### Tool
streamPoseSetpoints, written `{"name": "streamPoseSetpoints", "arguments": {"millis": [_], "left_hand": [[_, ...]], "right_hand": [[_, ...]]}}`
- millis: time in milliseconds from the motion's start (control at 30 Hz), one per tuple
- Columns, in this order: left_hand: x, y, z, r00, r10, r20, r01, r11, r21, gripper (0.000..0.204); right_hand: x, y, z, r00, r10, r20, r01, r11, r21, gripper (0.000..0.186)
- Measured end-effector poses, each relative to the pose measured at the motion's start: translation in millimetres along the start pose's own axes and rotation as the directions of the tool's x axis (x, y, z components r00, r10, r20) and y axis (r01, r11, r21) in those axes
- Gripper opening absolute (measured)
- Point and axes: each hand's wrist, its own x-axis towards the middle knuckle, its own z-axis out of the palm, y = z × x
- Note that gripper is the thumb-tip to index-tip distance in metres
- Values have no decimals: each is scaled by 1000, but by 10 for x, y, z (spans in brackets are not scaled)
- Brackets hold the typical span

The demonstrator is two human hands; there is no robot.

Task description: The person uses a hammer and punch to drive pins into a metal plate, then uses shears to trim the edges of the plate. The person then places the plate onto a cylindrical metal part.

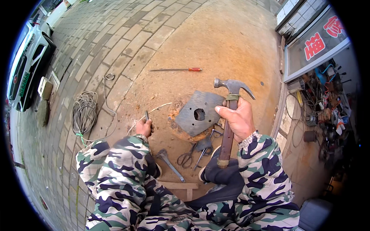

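My right hand (pixel 239 120) is wrapped round the wooden handle of a claw hammer (pixel 229 133), just below its head, thumb along the shaft. The hammer stands upright, its handle bound with cord at both ends. In my closed left hand (pixel 144 128) is a short, dark metal rod (pixel 147 114), its top poking out above the fingers. Between the hands lies a grey metal plate (pixel 187 115) with a large round hole and several small ones. It rests on a rusty patch of ground, partly behind the hammer. A thin pale stick or wire (pixel 160 106) runs from beside my left hand toward the plate.
A red-handled screwdriver (pixel 194 69) lies beyond the plate. Nearer me are a wrench (pixel 169 164), scissors (pixel 185 160) and other small tools. A coil of wire (pixel 83 112) lies left, with a parked car (pixel 29 63) farther off. Cluttered parts (pixel 327 107) fill the doorway at right.
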Motion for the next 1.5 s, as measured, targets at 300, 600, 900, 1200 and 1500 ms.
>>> {"name": "streamPoseSetpoints", "arguments": {"millis": [300, 600, 900, 1200, 1500], "left_hand": [[-20, -1139, 338, 953, -302, -40, 303, 953, 26, 22], [-639, 629, 460, 983, -2, 183, 72, 923, -379, 30], [-2244, 2452, 276, 661, 318, 680, -313, 940, -136, 21], [-1833, 2680, -269, 727, 602, 329, -469, 786, -403, 33], [-1932, 2762, -739, 652, 754, 86, -695, 639, -331, 32]], "right_hand": [[-73, 3, -101, 996, 88, 14, -89, 983, 158, 21], [-290, -312, -273, 990, 18, 138, -46, 978, 203, 23], [-437, -387, -245, 940, -182, 288, 73, 933, 352, 22], [-768, 253, -556, 999, -21, 27, 24, 995, -92, 19], [-1430, 2919, 369, 841, 490, 231, -80, 534, -842, 44]]}}
